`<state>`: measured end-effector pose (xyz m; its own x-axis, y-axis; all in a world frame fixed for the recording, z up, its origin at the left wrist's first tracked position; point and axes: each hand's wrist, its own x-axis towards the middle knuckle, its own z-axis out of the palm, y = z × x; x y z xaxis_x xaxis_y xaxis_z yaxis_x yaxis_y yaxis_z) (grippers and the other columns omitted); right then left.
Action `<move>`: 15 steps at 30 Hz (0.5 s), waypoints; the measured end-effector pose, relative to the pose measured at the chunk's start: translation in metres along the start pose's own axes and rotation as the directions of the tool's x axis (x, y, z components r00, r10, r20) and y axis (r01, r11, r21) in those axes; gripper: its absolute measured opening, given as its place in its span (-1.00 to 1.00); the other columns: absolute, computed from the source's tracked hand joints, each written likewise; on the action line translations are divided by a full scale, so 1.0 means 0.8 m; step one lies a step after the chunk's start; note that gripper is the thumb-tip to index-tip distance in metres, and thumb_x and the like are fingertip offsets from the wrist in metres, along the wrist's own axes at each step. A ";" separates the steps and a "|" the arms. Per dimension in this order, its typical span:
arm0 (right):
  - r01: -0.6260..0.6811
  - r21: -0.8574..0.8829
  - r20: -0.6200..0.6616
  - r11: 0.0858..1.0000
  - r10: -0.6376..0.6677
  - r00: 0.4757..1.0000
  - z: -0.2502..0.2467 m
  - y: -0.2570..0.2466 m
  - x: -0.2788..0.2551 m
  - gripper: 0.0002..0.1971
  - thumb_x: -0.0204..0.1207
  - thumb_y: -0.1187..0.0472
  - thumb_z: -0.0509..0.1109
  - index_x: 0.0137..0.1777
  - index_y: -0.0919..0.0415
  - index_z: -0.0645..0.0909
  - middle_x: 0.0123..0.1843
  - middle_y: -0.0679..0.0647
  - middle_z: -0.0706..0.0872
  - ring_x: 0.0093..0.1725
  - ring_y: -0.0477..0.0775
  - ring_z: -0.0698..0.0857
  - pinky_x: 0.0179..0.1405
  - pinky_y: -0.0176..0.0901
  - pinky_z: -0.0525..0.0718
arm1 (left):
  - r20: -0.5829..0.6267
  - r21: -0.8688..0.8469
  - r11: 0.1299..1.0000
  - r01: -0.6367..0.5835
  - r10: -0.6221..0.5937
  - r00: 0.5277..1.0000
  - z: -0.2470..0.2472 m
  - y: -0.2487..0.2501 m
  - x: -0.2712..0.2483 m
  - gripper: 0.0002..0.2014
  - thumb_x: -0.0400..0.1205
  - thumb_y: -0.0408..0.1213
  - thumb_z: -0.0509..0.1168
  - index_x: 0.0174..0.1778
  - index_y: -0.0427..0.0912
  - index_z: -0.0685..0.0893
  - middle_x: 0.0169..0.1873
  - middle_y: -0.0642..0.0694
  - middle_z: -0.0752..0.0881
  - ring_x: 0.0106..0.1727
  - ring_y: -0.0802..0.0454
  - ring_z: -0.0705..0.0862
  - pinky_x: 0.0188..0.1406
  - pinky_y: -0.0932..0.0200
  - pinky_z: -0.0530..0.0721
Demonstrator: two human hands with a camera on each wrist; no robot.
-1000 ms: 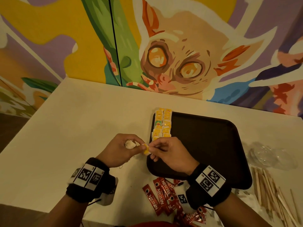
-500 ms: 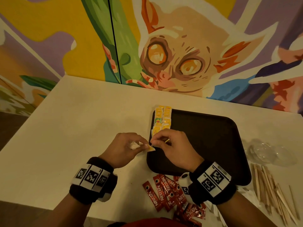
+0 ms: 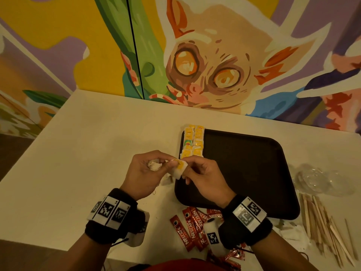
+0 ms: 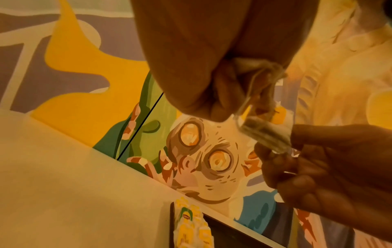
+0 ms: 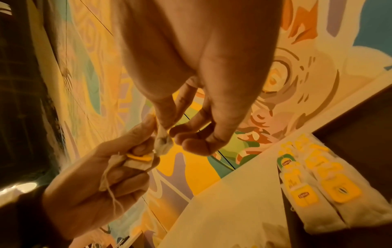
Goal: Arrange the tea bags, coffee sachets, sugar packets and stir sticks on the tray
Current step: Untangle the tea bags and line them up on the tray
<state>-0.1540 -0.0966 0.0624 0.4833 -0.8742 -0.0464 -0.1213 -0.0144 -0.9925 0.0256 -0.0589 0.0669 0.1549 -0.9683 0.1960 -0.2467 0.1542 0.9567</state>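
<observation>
Step in hand: tea bags, one more being readied for the row. My left hand (image 3: 145, 174) and right hand (image 3: 203, 176) meet just above the table (image 3: 82, 153), off the tray's near-left edge.

Left hand: fingers curled round a crumpled tea bag (image 3: 154, 165) with its string trailing loose; thumb and forefinger also pinch the edge of a second tea bag (image 3: 179, 169), the one with the yellow tag showing. Right hand: thumb and forefinger pinch that same bag from the other side, the remaining fingers loosely curled under. So the bag is shared between both hands, in the air.

Tray (image 3: 254, 173): dark, just beyond and to the right of my right hand. Two columns of tea bags (image 3: 193, 141) already lie along its left edge, directly past my fingertips. I count about ten, one with a green tag; they overlap, so the count is rough.

Next move, as I judge it: free the string, flatten the bag, set it at the near end of the columns, tag up.

Still waiting on the table:
- coffee sachets (image 3: 192, 227), red, between my wrists, roughly eight or more, partly hidden
- stir sticks (image 3: 324, 227), right of my right wrist, a loose pile, too many to count
- sugar packets: cannot pick them out with certainty.
</observation>
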 end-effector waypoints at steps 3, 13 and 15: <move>-0.038 0.007 0.016 0.999 0.038 0.999 0.003 0.003 -0.002 -0.85 0.64 0.36 0.35 0.01 0.14 0.72 -0.22 0.09 0.74 -0.35 0.09 0.65 -0.23 -0.09 0.67 | -0.066 0.013 0.999 0.047 -0.046 0.997 0.007 -0.008 -0.001 -0.94 0.48 -0.27 0.50 -0.17 -0.11 0.85 -0.33 0.00 0.79 -0.33 0.10 0.67 -0.29 0.25 0.61; -0.174 -0.157 -0.092 0.972 0.161 0.983 0.005 0.051 0.004 -0.81 0.63 0.10 0.40 -0.11 0.19 0.74 -0.35 -0.17 0.70 -0.38 -0.22 0.63 -0.19 -0.17 0.61 | -0.147 0.034 0.976 0.215 -0.207 0.967 0.015 -0.020 -0.011 -0.91 0.49 -0.17 0.50 -0.15 -0.08 0.81 -0.36 -0.17 0.69 -0.65 0.05 0.53 -0.65 0.22 0.53; -0.291 -0.237 -0.132 0.927 0.266 0.955 -0.003 0.072 0.011 -0.82 0.62 0.06 0.41 -0.14 0.10 0.74 -0.34 -0.18 0.69 -0.32 -0.23 0.62 -0.11 -0.17 0.58 | -0.176 0.023 0.968 0.251 -0.243 0.954 0.013 -0.023 -0.013 -0.91 0.50 -0.19 0.50 -0.18 -0.11 0.80 -0.41 -0.09 0.65 -0.68 0.03 0.51 -0.68 0.24 0.49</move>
<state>-0.1588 -0.1065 0.0054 0.3146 -0.9028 -0.2932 -0.4584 0.1260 -0.8798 0.0185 -0.0537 0.0448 0.3760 -0.9266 -0.0075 -0.2223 -0.0981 0.9700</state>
